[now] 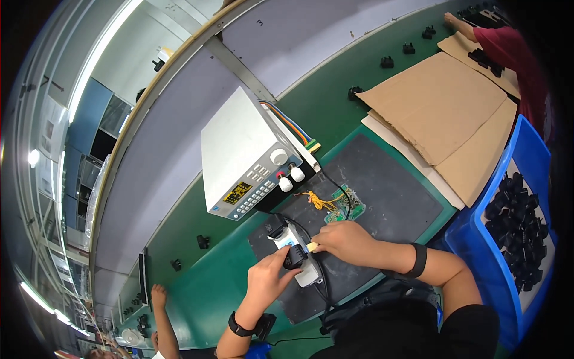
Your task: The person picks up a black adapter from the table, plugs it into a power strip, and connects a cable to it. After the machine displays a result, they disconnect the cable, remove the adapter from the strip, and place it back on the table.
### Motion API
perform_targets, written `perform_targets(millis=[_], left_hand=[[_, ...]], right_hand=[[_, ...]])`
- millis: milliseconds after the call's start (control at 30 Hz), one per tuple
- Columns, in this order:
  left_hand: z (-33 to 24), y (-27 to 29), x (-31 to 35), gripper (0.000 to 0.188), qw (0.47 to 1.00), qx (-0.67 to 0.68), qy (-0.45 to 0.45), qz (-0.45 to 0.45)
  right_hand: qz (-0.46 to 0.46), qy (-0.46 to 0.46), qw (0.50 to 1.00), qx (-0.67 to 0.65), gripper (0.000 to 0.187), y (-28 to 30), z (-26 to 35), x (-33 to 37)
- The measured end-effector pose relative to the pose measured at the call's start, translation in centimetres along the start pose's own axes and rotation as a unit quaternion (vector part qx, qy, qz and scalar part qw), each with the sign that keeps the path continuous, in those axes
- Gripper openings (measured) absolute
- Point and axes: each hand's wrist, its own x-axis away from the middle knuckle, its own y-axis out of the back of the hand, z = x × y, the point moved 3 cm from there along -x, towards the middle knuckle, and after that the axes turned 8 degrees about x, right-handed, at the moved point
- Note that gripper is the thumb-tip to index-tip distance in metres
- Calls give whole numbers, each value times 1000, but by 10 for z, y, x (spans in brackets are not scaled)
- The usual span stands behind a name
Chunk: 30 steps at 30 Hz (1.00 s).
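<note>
My left hand (pixel 266 279) grips a small black power adapter (pixel 294 257) between thumb and fingers, over a white socket strip or fixture (pixel 308 275). Close by on the right, my right hand (pixel 345 242) pinches a small pale-yellow connector (pixel 311 246) against the adapter's side; whether the two are joined I cannot tell. A black block (pixel 275 226) sits at the strip's far end. Beyond my right hand lie a green circuit board (pixel 353 206) and a bundle of orange-yellow wire (pixel 320 201).
A white bench instrument (pixel 239 155) with knobs stands behind the dark mat (pixel 388 179). Cardboard sheets (pixel 436 107) lie at the far right. On the right, a blue bin (pixel 463 230) holds many black adapters (pixel 517 227). Other people's arms (pixel 162 323) show at left and far right.
</note>
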Motion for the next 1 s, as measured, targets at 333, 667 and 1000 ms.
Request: perform_targets(millis=[333,667,1000], left_hand=[[-10,10,-8,57,999,-26,-21,29],[51,5,-52,51,994,-80,71,-9],[13,78,-37,42,990,-13,90,-111]], right_hand=[[54,125,982,128,20,10,0,-19],[196,-58,947,249,39,1,0,55],[258,-80,921,280,47,-4,-4,50]])
